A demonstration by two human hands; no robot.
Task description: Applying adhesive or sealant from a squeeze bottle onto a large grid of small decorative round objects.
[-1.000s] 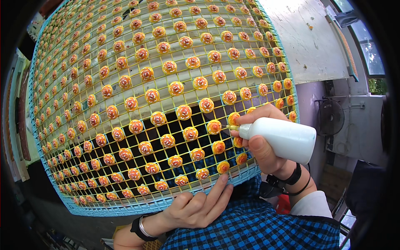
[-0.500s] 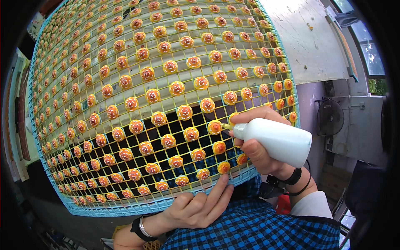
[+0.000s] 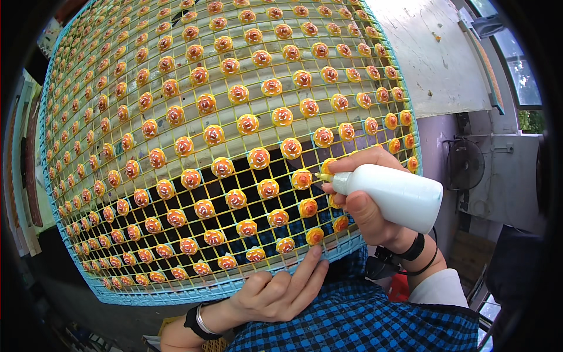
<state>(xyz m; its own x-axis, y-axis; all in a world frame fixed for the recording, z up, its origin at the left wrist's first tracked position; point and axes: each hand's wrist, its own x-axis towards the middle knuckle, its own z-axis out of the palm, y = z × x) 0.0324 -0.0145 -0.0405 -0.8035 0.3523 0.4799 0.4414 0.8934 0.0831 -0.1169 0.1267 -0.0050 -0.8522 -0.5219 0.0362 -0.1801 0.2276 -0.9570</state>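
My right hand (image 3: pixel 375 202) is wrapped round a white squeeze bottle (image 3: pixel 399 196), its pale yellow nozzle pointing left. The nozzle tip sits just right of an orange-and-yellow rosette (image 3: pixel 302 179), apparently a small gap away. That rosette has white marks on only part of it. Below it, the rosettes in the same column (image 3: pixel 308 207) show no clear white strokes; those further left carry many. All sit on a yellow wire grid (image 3: pixel 281 193) with a light blue rim (image 3: pixel 234 290). At the near rim, my left hand (image 3: pixel 281 293) holds the edge, fingers partly bent, thumb hidden.
The grid frame fills most of the view, with pale boards (image 3: pixel 217 141) visible through its wires. A white stained surface (image 3: pixel 437 64) stands beyond its right side. Further right are a dark fan (image 3: pixel 465 164) and a window (image 3: pixel 519 70).
My right hand and the bottle have shifted slightly right, drawing the nozzle tip back from the rosette. The grid has shifted very slightly; my left hand keeps its place.
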